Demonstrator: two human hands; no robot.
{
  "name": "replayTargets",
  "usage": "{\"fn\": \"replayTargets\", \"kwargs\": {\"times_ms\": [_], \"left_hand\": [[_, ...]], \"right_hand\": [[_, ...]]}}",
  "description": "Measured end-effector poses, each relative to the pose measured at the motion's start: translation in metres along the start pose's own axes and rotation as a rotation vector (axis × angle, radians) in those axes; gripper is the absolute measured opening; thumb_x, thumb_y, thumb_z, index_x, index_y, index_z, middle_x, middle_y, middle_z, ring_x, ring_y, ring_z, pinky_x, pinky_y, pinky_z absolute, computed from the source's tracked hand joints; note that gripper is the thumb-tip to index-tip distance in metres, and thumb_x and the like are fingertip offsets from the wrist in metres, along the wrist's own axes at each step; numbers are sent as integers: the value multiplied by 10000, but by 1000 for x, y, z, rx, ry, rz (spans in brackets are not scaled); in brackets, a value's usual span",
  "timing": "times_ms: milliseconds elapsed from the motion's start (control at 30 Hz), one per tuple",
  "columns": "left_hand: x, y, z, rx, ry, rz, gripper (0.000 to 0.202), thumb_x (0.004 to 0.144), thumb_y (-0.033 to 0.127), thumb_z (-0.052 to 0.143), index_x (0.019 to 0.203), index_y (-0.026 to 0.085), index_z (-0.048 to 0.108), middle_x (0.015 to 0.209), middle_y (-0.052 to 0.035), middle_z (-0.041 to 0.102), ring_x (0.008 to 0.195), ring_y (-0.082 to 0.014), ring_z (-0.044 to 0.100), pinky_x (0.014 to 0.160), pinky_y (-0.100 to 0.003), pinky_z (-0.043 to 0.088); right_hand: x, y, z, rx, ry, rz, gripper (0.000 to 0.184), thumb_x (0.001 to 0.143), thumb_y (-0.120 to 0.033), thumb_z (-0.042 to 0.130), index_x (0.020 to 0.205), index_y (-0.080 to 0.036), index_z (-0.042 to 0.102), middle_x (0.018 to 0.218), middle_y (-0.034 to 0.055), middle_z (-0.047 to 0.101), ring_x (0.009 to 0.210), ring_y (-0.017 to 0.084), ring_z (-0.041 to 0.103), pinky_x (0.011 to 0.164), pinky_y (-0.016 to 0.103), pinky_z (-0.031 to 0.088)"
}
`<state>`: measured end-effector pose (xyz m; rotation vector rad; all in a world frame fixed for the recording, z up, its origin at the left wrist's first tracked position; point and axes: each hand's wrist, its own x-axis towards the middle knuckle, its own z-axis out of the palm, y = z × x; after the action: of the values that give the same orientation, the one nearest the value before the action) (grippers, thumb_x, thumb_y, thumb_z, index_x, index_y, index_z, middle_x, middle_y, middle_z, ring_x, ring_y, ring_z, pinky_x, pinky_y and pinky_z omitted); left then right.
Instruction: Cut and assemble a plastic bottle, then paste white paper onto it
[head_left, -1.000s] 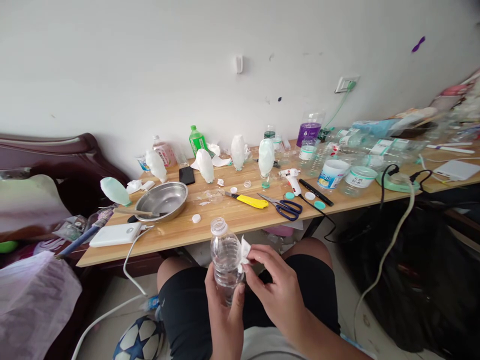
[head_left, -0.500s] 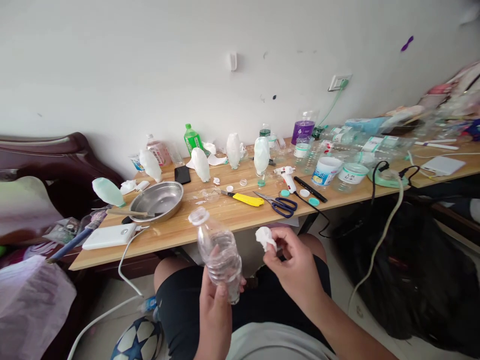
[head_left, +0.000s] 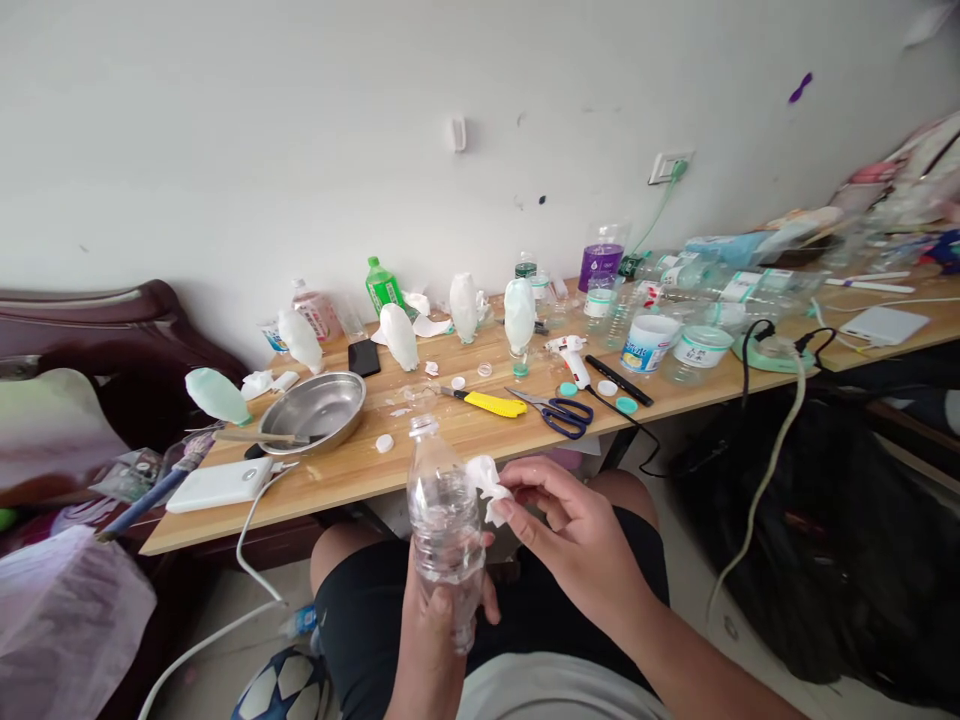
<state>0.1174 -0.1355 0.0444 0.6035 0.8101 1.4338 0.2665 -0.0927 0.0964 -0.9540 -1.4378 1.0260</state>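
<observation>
Over my lap, my left hand (head_left: 439, 610) is wrapped round the lower part of a clear plastic bottle (head_left: 442, 500). The bottle has no cap and leans slightly left. Between the thumb and fingers of my right hand (head_left: 566, 520) is a crumpled white tissue (head_left: 487, 485). The tissue is right beside the bottle's upper side; whether it touches I cannot tell. On the table's near edge, just beyond the bottle, lies a white bottle cap (head_left: 384, 443).
On the wooden table (head_left: 352, 470) are a metal bowl (head_left: 330, 405), yellow utility knife (head_left: 491, 403), scissors (head_left: 566, 412), glue gun (head_left: 571, 360) and several paper-wrapped bottle shapes (head_left: 399, 338). Plastic bottles (head_left: 739, 287) crowd the right. A power bank (head_left: 221, 485) with a cable sits at left.
The tissue in my right hand has come left, up to the bottle. My left hand's bottle is now more upright. The white cap at the table edge has come into view.
</observation>
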Motion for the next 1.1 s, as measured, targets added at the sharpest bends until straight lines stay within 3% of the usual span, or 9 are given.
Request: {"fn": "replayTargets", "kwargs": {"times_ms": [100, 200, 300, 400, 533, 767, 900, 1000, 1100], "left_hand": [[-4, -3, 1, 223, 106, 177, 653, 645, 532, 840, 1169, 209, 624, 790, -38, 729, 556, -153, 603, 527, -255, 475], [-9, -5, -2, 412, 214, 335, 642, 659, 502, 836, 1193, 209, 633, 926, -70, 726, 662, -180, 627, 605, -270, 503], [-12, -7, -7, 423, 179, 285, 669, 670, 566, 804, 1204, 202, 632, 818, -61, 710, 615, -182, 610, 541, -255, 471], [-12, -11, -13, 333, 50, 133, 612, 715, 652, 723, 1099, 180, 667, 585, -18, 632, 470, -129, 508, 454, -222, 398], [-12, -10, -17, 246, 9, 52, 606, 713, 691, 695, 1003, 159, 695, 535, -22, 607, 433, -106, 457, 424, -206, 353], [-8, 12, -28, 499, 167, 219, 515, 752, 571, 723, 1085, 182, 675, 644, -20, 649, 498, -126, 510, 474, -220, 419], [4, 20, -49, 535, 206, 308, 566, 726, 595, 731, 1107, 185, 649, 770, -43, 686, 563, -150, 563, 499, -235, 447], [11, 26, -63, 709, 283, 369, 655, 623, 443, 858, 1180, 192, 620, 1043, -89, 708, 869, -244, 669, 727, -307, 534], [13, 34, -71, 852, 311, 399, 694, 567, 341, 901, 1189, 205, 623, 1121, -99, 696, 1047, -318, 655, 894, -399, 520]], "right_hand": [[0, -2, 4, 42, -57, 52, 159, 893, -341, 652, 987, -213, 661, 981, 48, 669, 883, 171, 646, 799, 261, 548], [-5, -2, 8, 42, -74, 89, 110, 898, -312, 627, 944, -213, 642, 898, 21, 659, 819, 153, 632, 752, 237, 532], [-11, 1, 14, 53, -42, 101, 89, 894, -292, 601, 926, -213, 624, 847, 10, 650, 778, 148, 617, 722, 230, 522], [-12, 8, 18, 20, -13, 94, 69, 876, -268, 594, 911, -212, 614, 822, 4, 643, 760, 147, 615, 716, 232, 517], [-7, 19, 13, -103, -3, 112, 69, 871, -277, 589, 876, -209, 604, 806, 6, 646, 738, 148, 616, 699, 237, 509], [-6, 40, -13, -237, -97, 181, 235, 917, -363, 590, 1112, -236, 560, 876, 21, 733, 767, 170, 680, 691, 269, 526], [-9, 44, -22, -269, -113, 196, 208, 941, -409, 556, 1041, -230, 592, 810, 22, 732, 709, 169, 669, 622, 261, 515], [-6, 41, -32, -284, -60, 153, 217, 927, -420, 577, 1018, -229, 621, 883, 39, 734, 736, 172, 673, 667, 276, 545], [-1, 34, -42, -328, 9, 126, 212, 908, -404, 610, 1030, -232, 631, 938, 53, 725, 799, 191, 693, 722, 297, 569]]}}
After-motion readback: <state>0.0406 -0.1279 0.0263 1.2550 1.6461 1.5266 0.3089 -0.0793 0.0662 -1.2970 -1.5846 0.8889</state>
